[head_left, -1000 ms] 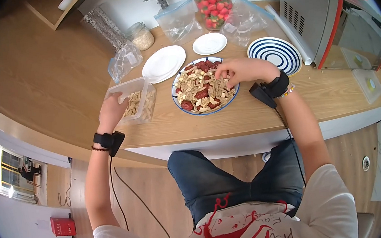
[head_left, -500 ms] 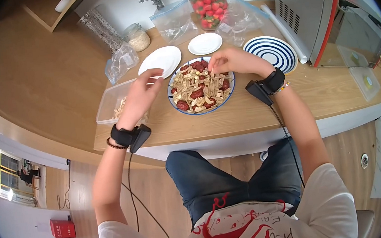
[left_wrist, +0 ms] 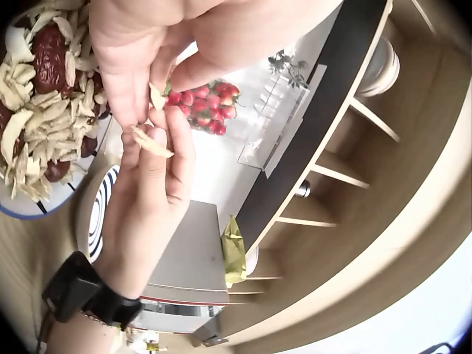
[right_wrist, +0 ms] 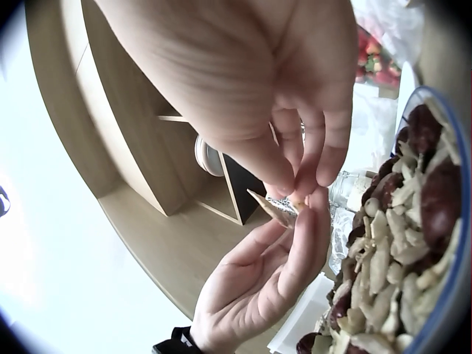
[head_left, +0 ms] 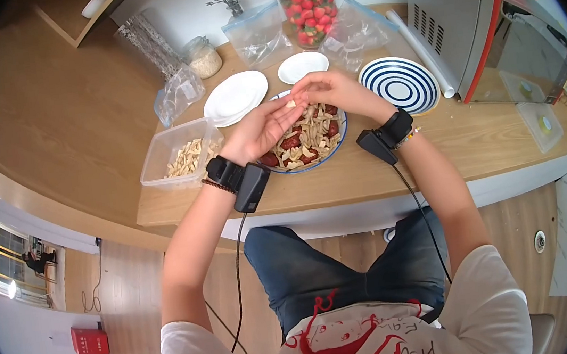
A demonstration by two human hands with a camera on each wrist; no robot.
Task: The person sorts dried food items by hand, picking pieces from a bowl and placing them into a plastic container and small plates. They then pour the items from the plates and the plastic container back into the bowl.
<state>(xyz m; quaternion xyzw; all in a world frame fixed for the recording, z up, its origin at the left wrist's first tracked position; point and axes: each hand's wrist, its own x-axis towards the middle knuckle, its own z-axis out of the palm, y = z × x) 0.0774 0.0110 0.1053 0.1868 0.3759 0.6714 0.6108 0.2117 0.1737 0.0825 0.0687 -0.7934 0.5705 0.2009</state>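
Observation:
My left hand (head_left: pixel 261 132) is palm up over the near-left part of a blue-rimmed bowl (head_left: pixel 343 139), its fingers extended. A pale dried slice (head_left: pixel 290 104) shows at its fingers. Fingertips of my right hand (head_left: pixel 338 94) meet those of the left above the bowl. In the left wrist view, a longer dried slice (left_wrist: pixel 153 142) lies across the right thumb, and a small pale piece (left_wrist: pixel 157 96) sits by the left fingers. The bowl holds a heap of pale slices (right_wrist: pixel 380 273) and wrinkled red dates (left_wrist: pixel 50 59), partly hidden by both hands.
Left of the bowl stands a clear plastic box (head_left: pixel 156 163) with pale slices. White plates (head_left: pixel 236 97) and a blue-striped plate (head_left: pixel 399 85) lie behind. Zip bags (head_left: pixel 257 36), a strawberry container (head_left: pixel 306 10) and a glass jar (head_left: pixel 203 59) line the wall; an oven (head_left: pixel 484 35) stands right.
My left hand has moved right from the plastic box to the bowl and turned palm up. The right hand has lifted from the bowl's contents and met the left fingertips.

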